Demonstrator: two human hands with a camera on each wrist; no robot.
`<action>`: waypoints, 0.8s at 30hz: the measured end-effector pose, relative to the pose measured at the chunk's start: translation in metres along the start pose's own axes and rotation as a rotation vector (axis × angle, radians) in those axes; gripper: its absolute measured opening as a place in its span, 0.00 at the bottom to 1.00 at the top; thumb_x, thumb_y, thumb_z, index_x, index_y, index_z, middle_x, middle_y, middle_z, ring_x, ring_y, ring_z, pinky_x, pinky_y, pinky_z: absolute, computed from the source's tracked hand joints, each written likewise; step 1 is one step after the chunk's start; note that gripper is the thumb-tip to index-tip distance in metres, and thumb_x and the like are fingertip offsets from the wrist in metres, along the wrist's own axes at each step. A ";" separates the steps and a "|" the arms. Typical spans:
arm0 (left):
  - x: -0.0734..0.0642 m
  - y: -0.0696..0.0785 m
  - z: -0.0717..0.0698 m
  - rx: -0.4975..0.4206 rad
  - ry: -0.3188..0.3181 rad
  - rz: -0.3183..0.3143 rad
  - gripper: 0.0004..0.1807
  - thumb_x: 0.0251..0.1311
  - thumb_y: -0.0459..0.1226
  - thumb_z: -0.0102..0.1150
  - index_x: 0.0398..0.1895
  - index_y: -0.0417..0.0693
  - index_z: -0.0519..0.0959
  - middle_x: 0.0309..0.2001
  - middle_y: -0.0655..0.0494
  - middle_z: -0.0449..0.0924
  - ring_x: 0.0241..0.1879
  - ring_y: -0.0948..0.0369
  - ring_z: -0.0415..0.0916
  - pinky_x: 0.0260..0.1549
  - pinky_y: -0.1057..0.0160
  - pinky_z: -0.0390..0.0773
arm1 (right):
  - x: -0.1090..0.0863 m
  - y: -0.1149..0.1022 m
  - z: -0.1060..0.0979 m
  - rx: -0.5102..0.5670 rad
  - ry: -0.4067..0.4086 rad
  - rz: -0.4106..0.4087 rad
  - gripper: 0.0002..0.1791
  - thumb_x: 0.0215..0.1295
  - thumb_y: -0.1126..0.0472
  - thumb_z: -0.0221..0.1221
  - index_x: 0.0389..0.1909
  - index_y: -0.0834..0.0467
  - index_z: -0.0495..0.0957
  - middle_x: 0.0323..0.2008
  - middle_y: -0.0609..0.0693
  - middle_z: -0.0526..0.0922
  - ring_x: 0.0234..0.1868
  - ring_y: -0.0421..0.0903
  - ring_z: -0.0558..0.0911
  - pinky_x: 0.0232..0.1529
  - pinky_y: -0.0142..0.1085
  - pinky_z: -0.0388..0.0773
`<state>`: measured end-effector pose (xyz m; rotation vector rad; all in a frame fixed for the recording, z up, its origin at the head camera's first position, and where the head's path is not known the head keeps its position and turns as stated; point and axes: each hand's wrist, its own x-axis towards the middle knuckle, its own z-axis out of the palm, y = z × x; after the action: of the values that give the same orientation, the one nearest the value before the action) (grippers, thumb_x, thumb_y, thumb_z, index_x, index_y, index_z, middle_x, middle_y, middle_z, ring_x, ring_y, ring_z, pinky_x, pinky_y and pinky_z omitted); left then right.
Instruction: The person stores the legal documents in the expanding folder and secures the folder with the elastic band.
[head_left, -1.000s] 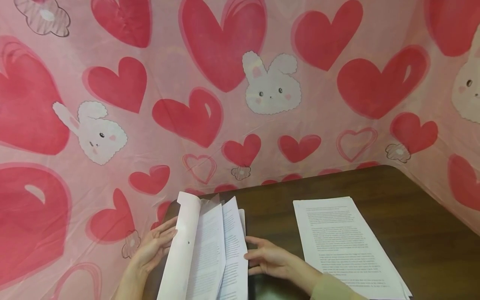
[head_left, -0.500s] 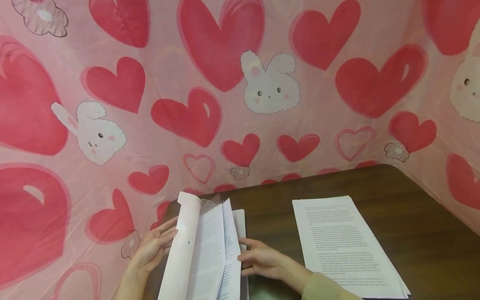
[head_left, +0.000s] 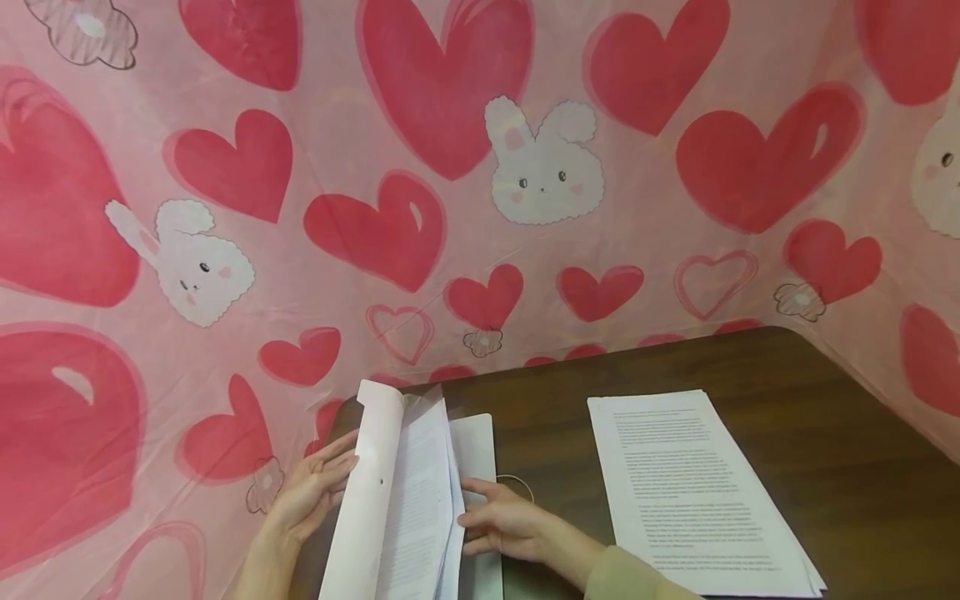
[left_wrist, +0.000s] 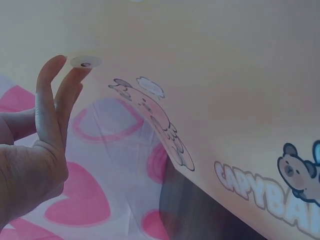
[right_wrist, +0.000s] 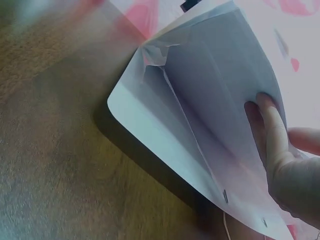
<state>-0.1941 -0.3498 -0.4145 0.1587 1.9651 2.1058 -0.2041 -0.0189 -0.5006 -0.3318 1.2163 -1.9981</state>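
Okay, propping up the pale folder cover (head_left: 366, 500) from outside with the left hand (head_left: 303, 492), fingers fairly straight against it near the round button (left_wrist: 85, 63), not wrapped round anything as far as visible. Pinching the lifted sheets (head_left: 452, 533) by the edge with the right hand (head_left: 517, 529), apparently fingers flat underneath and thumb past the edge, though hard to tell how firmly. As for the folder: lying opened on the dark table (head_left: 555, 400), right between the two hands, with the white back panel (head_left: 476, 450) showing under the right fingertips. Best bet for doing this cleanly, imo: support the cover with light fingertip pressure only, to avoid bending it. Lift the sheets around mid-edge and spread the right fingers a bit underneath to prevent sagging or creasing. Go slow around the crinkled clear film (right_wrist: 156, 55) past the right fingertips, probably prone to snagging. Watch out for the thin cord (head_left: 522, 481) just beyond the right hand too. Leave some elbow room near the loose stack (head_left: 682, 492) off to the right of the right hand, to avoid brushing it askew.
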 end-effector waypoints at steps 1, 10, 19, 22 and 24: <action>-0.001 0.000 0.000 0.001 0.008 -0.003 0.24 0.85 0.31 0.49 0.78 0.54 0.71 0.56 0.68 0.91 0.52 0.66 0.92 0.53 0.66 0.90 | 0.001 0.001 0.001 -0.003 0.001 0.000 0.48 0.73 0.75 0.56 0.87 0.70 0.41 0.62 0.59 0.87 0.49 0.44 0.88 0.42 0.36 0.88; 0.003 0.001 0.009 0.044 0.056 -0.039 0.41 0.85 0.31 0.50 0.87 0.27 0.40 0.54 0.70 0.90 0.50 0.68 0.91 0.52 0.66 0.90 | 0.008 0.008 0.009 0.000 0.010 0.010 0.47 0.74 0.77 0.54 0.87 0.72 0.39 0.63 0.65 0.85 0.53 0.46 0.89 0.58 0.50 0.91; 0.006 -0.003 0.011 0.011 0.040 -0.013 0.38 0.84 0.30 0.50 0.87 0.26 0.45 0.53 0.68 0.91 0.49 0.67 0.92 0.50 0.66 0.91 | 0.011 0.014 0.011 0.000 0.032 0.002 0.45 0.73 0.78 0.53 0.86 0.72 0.42 0.62 0.63 0.86 0.52 0.48 0.89 0.62 0.58 0.88; 0.006 -0.004 0.009 0.026 0.049 -0.011 0.39 0.85 0.30 0.49 0.87 0.25 0.42 0.54 0.69 0.91 0.49 0.68 0.91 0.49 0.67 0.91 | 0.011 0.014 0.012 -0.002 0.035 -0.001 0.44 0.75 0.77 0.54 0.86 0.72 0.43 0.63 0.63 0.86 0.52 0.49 0.89 0.60 0.56 0.89; 0.005 -0.004 0.008 0.040 0.055 -0.012 0.40 0.85 0.30 0.49 0.87 0.24 0.40 0.54 0.70 0.91 0.49 0.69 0.91 0.48 0.68 0.90 | 0.011 0.015 0.012 -0.003 0.034 -0.004 0.44 0.76 0.77 0.55 0.86 0.72 0.44 0.63 0.63 0.86 0.53 0.49 0.89 0.58 0.53 0.91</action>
<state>-0.1964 -0.3407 -0.4184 0.0973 2.0355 2.0862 -0.1979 -0.0384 -0.5084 -0.3027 1.2404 -2.0129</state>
